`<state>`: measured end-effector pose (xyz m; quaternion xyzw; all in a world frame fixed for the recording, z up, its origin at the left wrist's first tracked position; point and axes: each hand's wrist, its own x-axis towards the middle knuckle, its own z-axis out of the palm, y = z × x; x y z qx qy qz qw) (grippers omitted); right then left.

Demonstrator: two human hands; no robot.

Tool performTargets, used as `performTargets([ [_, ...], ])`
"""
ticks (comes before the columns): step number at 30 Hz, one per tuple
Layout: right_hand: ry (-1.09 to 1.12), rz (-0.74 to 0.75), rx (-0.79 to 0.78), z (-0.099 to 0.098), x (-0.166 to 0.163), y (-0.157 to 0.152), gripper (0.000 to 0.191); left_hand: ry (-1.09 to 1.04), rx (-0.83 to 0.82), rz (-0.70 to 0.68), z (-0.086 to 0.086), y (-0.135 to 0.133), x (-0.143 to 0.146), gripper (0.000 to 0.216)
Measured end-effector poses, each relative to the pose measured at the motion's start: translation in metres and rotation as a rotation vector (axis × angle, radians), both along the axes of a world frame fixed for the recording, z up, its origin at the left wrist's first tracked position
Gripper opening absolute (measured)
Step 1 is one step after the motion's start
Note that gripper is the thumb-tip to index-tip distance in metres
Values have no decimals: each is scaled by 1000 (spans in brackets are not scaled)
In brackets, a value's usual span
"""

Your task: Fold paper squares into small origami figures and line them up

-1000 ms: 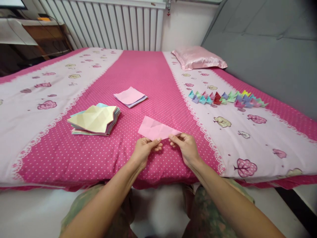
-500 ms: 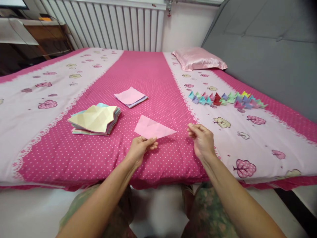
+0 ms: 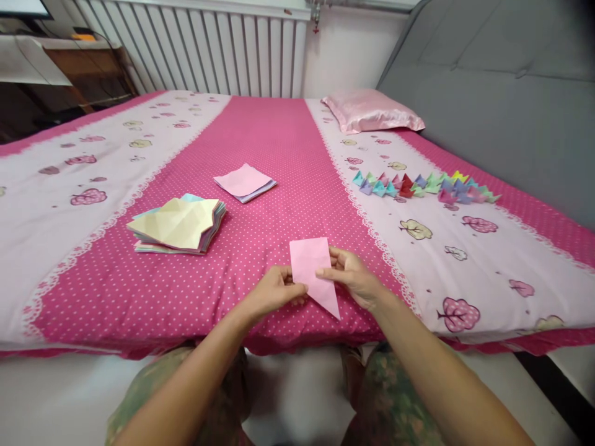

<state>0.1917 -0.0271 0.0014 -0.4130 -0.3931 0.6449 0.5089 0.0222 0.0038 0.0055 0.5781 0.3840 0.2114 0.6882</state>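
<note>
Pink paper (image 3: 310, 260), folded to a point at its lower end, is held over the near part of the polka-dotted bedspread (image 3: 279, 142). Its left edge is pinched by the left hand (image 3: 277, 288); its right edge is grasped by the right hand (image 3: 356, 280), whose thumb is pressed on its face. Farther left, a larger yellow-topped stack (image 3: 179, 224) is laid near a smaller pink-topped stack (image 3: 245, 181). Small folded paper shapes (image 3: 406, 186) in many colours are grouped at the right, nearer than the pillow (image 3: 372, 111). Whether writing is shown on the cropped screen (image 3: 21, 7) cannot be told.
</note>
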Motion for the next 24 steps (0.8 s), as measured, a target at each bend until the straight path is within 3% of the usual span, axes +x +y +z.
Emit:
performTargets([
  [4, -24, -98, -5, -3, 3, 1, 37, -12, 25, 110, -1, 2, -1, 21],
  [7, -43, -113, 30, -4, 4, 1, 27, -104, -50, 197, -1, 2, -2, 28],
  [15, -124, -143, 136, -3, -2, 1, 20, -267, -193, 195, 2, -4, 3, 21],
  [24, -266, -302, 445, -1, 10, 6, 42, -366, 68, 317, 8, 2, -3, 31],
])
